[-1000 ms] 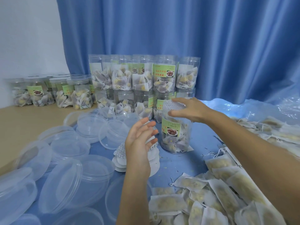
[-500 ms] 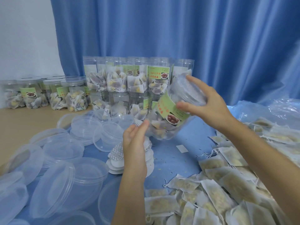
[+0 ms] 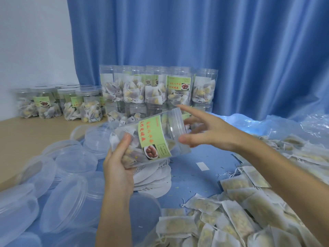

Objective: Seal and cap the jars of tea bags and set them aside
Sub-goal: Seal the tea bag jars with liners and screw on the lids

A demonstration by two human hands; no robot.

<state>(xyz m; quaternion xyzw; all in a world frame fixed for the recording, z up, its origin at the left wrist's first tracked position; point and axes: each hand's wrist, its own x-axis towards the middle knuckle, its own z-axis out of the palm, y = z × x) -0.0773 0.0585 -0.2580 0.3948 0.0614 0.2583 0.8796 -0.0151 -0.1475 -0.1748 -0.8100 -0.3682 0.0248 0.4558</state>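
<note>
**Item: tea-bag jar, held tilted above the bench**

- Jar [image 3: 151, 139] — clear plastic, green label, part-filled with tea bags; lies almost on its side in the air, base to the near left, mouth to the far right. Whether a seal covers the mouth cannot be made out.
- Left hand [image 3: 118, 168] — grips the jar's base end, thumb over the wall; the fingers behind are hidden by the jar.
- Right hand [image 3: 204, 131] — fingers spread and straight at the jar's mouth end, thumb tip just beside the rim; contact uncertain, blurred.
- Seal discs [image 3: 153, 179] — white stack on the bench below the jar, partly hidden by the left hand.
- Lids [image 3: 69, 198] — clear, heaped at the near left; lowest ones cut off by the frame edge.
- Loose tea bags [image 3: 231, 220] — pile at the near right, partly covered by the right forearm.
- Filled jars [image 3: 156, 90] — stacked two high at the far side; the lower row is partly screened by the held jar. A capped group [image 3: 58, 102] stands far left.
- Bench [image 3: 26, 136] — tan top, with blue sheet [image 3: 195, 182] over the work area.
- Room — blue curtain [image 3: 195, 41] behind, white wall [image 3: 32, 41] at far left.
</note>
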